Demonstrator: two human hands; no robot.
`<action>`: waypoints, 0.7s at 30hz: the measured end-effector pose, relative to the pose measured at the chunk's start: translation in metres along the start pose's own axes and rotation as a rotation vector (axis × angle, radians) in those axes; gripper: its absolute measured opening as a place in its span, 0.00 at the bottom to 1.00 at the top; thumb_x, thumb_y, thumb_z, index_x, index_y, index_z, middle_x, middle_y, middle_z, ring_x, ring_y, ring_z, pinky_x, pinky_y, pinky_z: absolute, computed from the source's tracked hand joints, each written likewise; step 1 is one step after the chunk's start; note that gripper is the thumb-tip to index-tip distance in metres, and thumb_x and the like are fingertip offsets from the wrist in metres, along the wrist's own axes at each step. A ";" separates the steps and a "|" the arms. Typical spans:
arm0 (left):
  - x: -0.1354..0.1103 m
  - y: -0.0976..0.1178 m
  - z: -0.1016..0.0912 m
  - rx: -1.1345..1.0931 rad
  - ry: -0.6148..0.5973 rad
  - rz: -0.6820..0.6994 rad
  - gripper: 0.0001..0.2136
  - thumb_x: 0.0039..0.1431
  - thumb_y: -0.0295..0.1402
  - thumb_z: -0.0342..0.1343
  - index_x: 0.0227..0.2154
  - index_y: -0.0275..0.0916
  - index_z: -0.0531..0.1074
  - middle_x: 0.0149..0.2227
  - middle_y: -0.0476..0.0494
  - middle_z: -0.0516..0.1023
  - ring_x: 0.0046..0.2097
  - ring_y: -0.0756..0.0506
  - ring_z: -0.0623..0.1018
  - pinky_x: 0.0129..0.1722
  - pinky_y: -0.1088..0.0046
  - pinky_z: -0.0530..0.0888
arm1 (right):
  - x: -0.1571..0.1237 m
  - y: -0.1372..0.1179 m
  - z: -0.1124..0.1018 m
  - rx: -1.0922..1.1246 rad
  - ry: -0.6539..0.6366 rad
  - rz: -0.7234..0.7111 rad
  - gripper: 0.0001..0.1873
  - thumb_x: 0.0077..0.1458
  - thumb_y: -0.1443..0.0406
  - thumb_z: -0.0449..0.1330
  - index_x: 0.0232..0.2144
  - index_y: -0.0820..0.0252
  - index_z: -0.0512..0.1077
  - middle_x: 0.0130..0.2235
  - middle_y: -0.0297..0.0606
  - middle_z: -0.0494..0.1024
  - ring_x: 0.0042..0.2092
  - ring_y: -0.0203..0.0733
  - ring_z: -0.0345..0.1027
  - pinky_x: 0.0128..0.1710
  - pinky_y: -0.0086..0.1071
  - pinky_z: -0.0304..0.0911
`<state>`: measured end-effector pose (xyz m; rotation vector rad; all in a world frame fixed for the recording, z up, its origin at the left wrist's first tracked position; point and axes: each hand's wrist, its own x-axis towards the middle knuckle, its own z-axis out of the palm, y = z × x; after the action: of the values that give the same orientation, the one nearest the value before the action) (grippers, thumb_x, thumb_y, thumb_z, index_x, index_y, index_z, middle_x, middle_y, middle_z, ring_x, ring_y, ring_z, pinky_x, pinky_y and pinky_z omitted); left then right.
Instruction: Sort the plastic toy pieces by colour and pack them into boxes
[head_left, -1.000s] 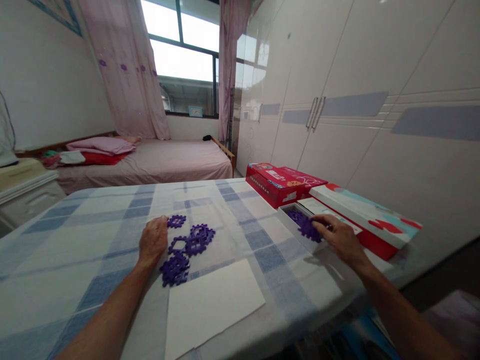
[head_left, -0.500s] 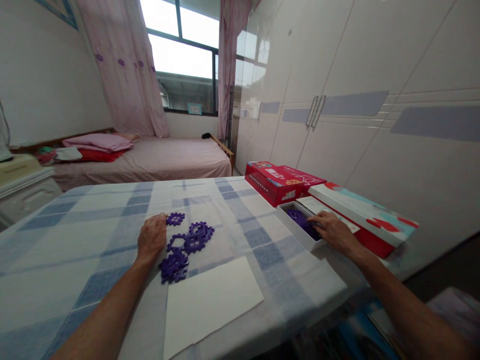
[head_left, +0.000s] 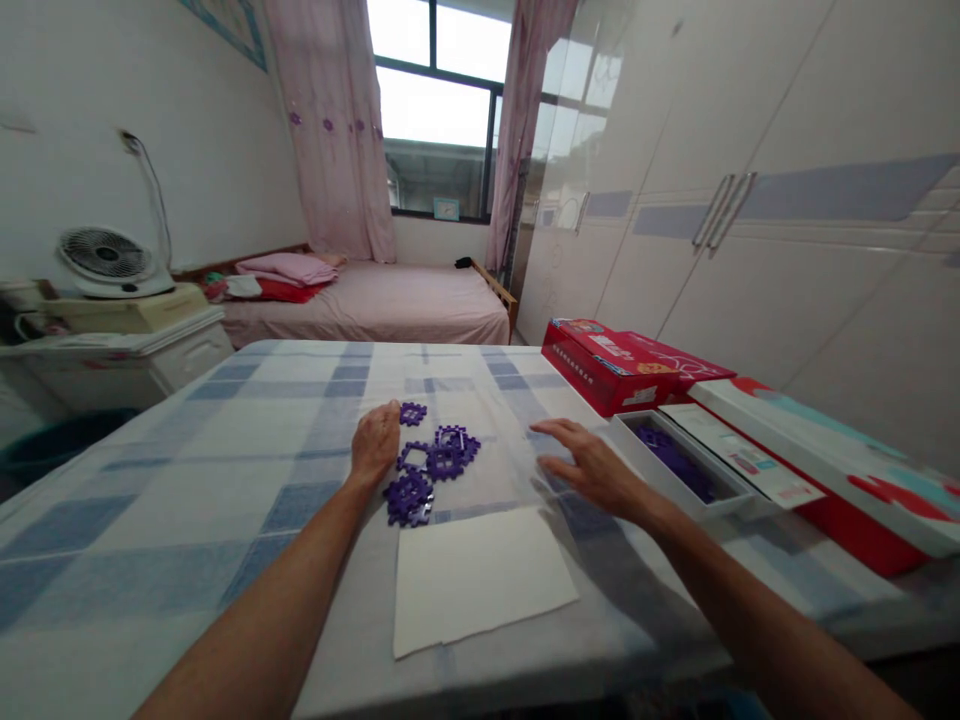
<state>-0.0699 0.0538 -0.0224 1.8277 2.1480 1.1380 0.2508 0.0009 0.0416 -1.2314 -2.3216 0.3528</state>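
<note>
My left hand [head_left: 375, 443] is closed above the table, its fingertips at the edge of a purple toothed plastic building piece [head_left: 413, 413] with a window-like cut-out. Its curled fingers are partly hidden behind the back of the hand. Just to the right lie several more purple toothed pieces [head_left: 448, 462], overlapping, with a small stack [head_left: 409, 497] nearer me. My right hand [head_left: 589, 465] is over the table between these pieces and a white open box [head_left: 637, 462]; its fingers are spread and nothing shows in them. Inside that box more purple pieces [head_left: 679, 462] are visible.
A sheet of white card [head_left: 484, 580] lies at the near side of the checked tablecloth [head_left: 247, 450]. Red boxes [head_left: 607, 365] and a long red and white box [head_left: 825, 450] stand along the right edge. Beyond the table is a bed [head_left: 397, 300]; a wardrobe [head_left: 787, 120] rises at right.
My right hand has come out of the white box and moved left, its fingers now spread. My left hand stays beside the same purple piece. The view has turned left.
</note>
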 end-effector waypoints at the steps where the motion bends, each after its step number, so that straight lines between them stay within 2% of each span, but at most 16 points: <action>1: -0.001 0.000 0.000 -0.002 -0.008 0.001 0.24 0.65 0.39 0.32 0.35 0.36 0.74 0.43 0.36 0.79 0.48 0.42 0.76 0.50 0.66 0.68 | 0.013 -0.008 0.014 0.021 -0.044 -0.029 0.25 0.55 0.62 0.57 0.56 0.57 0.65 0.56 0.46 0.68 0.57 0.47 0.62 0.57 0.43 0.56; 5: -0.003 0.004 -0.003 0.000 -0.040 0.003 0.24 0.66 0.39 0.32 0.36 0.37 0.75 0.41 0.38 0.80 0.46 0.43 0.77 0.47 0.68 0.69 | 0.057 -0.031 0.064 -0.008 -0.165 0.001 0.40 0.51 0.50 0.61 0.61 0.58 0.57 0.61 0.53 0.60 0.61 0.56 0.53 0.56 0.53 0.52; 9: -0.003 0.006 -0.005 0.018 -0.058 0.005 0.24 0.66 0.38 0.32 0.37 0.37 0.75 0.42 0.38 0.79 0.46 0.43 0.76 0.46 0.68 0.69 | 0.077 -0.047 0.093 -0.098 -0.146 0.039 0.43 0.48 0.44 0.60 0.60 0.60 0.58 0.57 0.53 0.65 0.59 0.58 0.54 0.54 0.55 0.51; 14: -0.003 0.006 -0.004 0.035 -0.060 -0.003 0.24 0.66 0.38 0.32 0.38 0.36 0.75 0.43 0.36 0.79 0.47 0.43 0.76 0.47 0.68 0.69 | 0.074 -0.049 0.102 -0.038 -0.082 -0.014 0.34 0.49 0.50 0.63 0.54 0.62 0.66 0.50 0.50 0.68 0.54 0.53 0.60 0.53 0.49 0.54; 18: -0.003 0.006 -0.004 0.033 -0.058 -0.005 0.24 0.66 0.38 0.32 0.38 0.37 0.75 0.43 0.37 0.79 0.47 0.43 0.76 0.48 0.68 0.68 | 0.066 -0.048 0.102 0.132 -0.033 -0.068 0.28 0.49 0.59 0.64 0.52 0.60 0.66 0.49 0.44 0.64 0.47 0.43 0.63 0.49 0.39 0.59; 21: -0.003 0.006 -0.005 0.034 -0.066 -0.003 0.24 0.66 0.38 0.32 0.38 0.36 0.75 0.43 0.36 0.79 0.47 0.42 0.76 0.48 0.67 0.69 | 0.062 -0.050 0.105 0.227 0.005 -0.097 0.26 0.48 0.66 0.63 0.51 0.60 0.66 0.48 0.42 0.63 0.47 0.41 0.63 0.49 0.36 0.61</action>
<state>-0.0667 0.0491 -0.0159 1.8477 2.1454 1.0317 0.1301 0.0240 -0.0073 -1.0059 -2.2545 0.5614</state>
